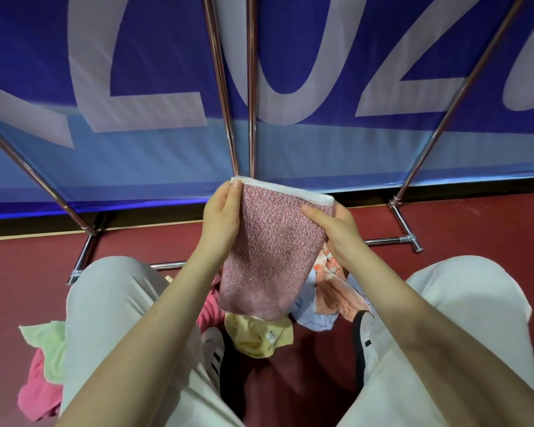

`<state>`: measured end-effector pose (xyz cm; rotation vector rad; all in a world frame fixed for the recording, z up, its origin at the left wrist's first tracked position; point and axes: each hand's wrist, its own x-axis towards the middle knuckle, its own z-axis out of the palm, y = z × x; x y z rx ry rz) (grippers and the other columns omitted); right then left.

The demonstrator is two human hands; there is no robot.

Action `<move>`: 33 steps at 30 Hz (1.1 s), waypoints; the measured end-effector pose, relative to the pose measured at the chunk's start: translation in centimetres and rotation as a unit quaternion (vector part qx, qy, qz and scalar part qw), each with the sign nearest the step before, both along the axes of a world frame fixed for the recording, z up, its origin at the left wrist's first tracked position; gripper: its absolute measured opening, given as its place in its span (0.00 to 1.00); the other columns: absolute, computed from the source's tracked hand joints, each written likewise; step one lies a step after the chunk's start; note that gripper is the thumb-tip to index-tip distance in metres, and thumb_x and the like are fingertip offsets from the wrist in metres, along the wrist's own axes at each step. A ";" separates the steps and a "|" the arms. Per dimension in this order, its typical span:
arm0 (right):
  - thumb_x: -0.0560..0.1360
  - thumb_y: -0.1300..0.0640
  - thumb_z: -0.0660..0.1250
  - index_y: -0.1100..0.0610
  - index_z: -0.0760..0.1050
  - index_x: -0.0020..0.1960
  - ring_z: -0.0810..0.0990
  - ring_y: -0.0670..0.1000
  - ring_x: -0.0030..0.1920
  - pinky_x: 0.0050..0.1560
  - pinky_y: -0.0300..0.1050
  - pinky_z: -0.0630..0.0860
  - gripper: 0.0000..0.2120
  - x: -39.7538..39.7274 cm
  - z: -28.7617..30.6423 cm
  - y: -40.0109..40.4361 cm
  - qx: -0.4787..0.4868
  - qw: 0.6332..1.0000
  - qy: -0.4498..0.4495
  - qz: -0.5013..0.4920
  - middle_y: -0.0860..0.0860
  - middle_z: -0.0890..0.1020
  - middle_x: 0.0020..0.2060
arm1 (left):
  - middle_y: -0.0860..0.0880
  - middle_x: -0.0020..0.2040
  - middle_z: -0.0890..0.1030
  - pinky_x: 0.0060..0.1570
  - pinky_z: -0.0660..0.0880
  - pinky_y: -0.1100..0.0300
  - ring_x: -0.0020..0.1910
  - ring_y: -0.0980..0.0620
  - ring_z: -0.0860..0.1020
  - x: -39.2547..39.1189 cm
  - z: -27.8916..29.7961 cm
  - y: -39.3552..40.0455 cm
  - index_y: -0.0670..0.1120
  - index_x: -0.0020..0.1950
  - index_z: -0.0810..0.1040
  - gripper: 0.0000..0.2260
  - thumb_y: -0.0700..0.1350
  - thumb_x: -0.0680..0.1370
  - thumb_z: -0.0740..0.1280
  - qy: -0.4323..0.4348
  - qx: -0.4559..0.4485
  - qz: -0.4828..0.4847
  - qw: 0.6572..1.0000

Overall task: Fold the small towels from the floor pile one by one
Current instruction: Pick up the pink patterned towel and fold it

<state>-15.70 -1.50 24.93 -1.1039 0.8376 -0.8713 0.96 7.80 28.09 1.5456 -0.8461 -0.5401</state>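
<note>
Biggest thing we've got is the blue banner (167,149) filling the top half, metal stand legs (222,87) fanning out from 12 o'clock. Below that, the dark red floor (460,229) and our knees in pale trousers at 7 and 5.

The floor pile (259,334) sits between our feet at 6 o'clock — yellow, light blue and orange towels mixed up. Another green-and-pink heap (43,349) is out at 8, looks like a separate lot.

The pink towel (269,251) is up in the air dead centre, already doubled by the look of it, long axis running 12 to 6 and hanging down. Left hand (221,217) pinches the top corner at 11, right hand (333,226) pinches the top edge at 1, thumb on the front. Both equally close, so next fold probably brings bottom up to top.
</note>
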 end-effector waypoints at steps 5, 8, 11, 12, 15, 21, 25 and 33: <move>0.72 0.64 0.72 0.55 0.77 0.50 0.82 0.46 0.46 0.51 0.41 0.77 0.09 -0.5 1.1 0.1 -0.097 0.992 0.053 -0.053 0.49 0.83 0.45 | 0.58 0.46 0.79 0.48 0.67 0.77 0.43 0.76 0.73 -0.2 -1.0 -0.5 0.49 0.51 0.78 0.10 0.43 0.84 0.57 -0.052 -0.006 0.025 0.998; 0.73 0.61 0.72 0.58 0.76 0.51 0.79 0.42 0.44 0.49 0.34 0.74 0.09 -0.6 1.1 0.4 -0.155 0.979 0.106 -0.081 0.47 0.81 0.43 | 0.56 0.48 0.80 0.50 0.68 0.74 0.46 0.69 0.75 -1.1 -1.7 -0.7 0.47 0.53 0.79 0.12 0.44 0.84 0.56 -0.017 -0.014 0.044 0.999; 0.73 0.57 0.71 0.58 0.76 0.50 0.78 0.43 0.44 0.46 0.33 0.72 0.08 0.0 0.2 0.8 -0.170 0.967 0.158 -0.109 0.47 0.81 0.43 | 0.58 0.44 0.80 0.47 0.69 0.70 0.44 0.64 0.74 -2.3 -2.6 -0.9 0.47 0.51 0.80 0.13 0.47 0.84 0.56 0.037 0.019 0.076 0.996; 0.73 0.56 0.71 0.58 0.75 0.49 0.79 0.47 0.44 0.46 0.38 0.73 0.08 0.2 -0.2 0.9 -0.168 0.962 0.181 -0.120 0.48 0.81 0.42 | 0.58 0.42 0.79 0.46 0.69 0.68 0.44 0.63 0.73 -2.7 -2.9 -1.0 0.47 0.50 0.80 0.13 0.48 0.84 0.56 0.053 0.035 0.084 0.994; 0.74 0.52 0.69 0.59 0.73 0.44 0.78 0.56 0.42 0.44 0.50 0.73 0.10 0.9 -1.5 1.0 -0.151 0.945 0.246 -0.151 0.53 0.80 0.39 | 0.53 0.44 0.79 0.48 0.69 0.60 0.47 0.56 0.73 -3.7 -3.5 -1.4 0.46 0.52 0.80 0.15 0.49 0.84 0.56 0.104 0.086 0.096 0.986; 0.76 0.52 0.66 0.55 0.67 0.38 0.70 0.54 0.36 0.37 0.47 0.64 0.12 2.4 -1.9 1.4 -0.101 0.924 0.324 -0.177 0.47 0.72 0.31 | 0.46 0.52 0.81 0.53 0.73 0.54 0.51 0.50 0.76 -5.7 -3.8 -2.1 0.48 0.54 0.81 0.16 0.54 0.83 0.56 0.276 0.111 0.100 0.949; 0.76 0.49 0.65 0.55 0.71 0.39 0.76 0.54 0.39 0.40 0.48 0.70 0.11 3.4 -1.7 1.3 -0.087 0.941 0.275 -0.174 0.50 0.77 0.35 | 0.46 0.52 0.83 0.58 0.76 0.51 0.55 0.48 0.80 -6.6 -3.6 -2.6 0.47 0.55 0.81 0.17 0.53 0.83 0.56 0.293 0.071 0.075 0.950; 0.76 0.49 0.65 0.51 0.68 0.35 0.73 0.47 0.33 0.40 0.48 0.71 0.13 3.5 -0.3 1.1 -0.104 0.960 0.197 -0.170 0.45 0.74 0.30 | 0.55 0.52 0.83 0.58 0.74 0.62 0.52 0.61 0.79 -7.8 -2.4 -2.9 0.49 0.58 0.81 0.15 0.48 0.84 0.54 0.163 0.014 0.040 0.986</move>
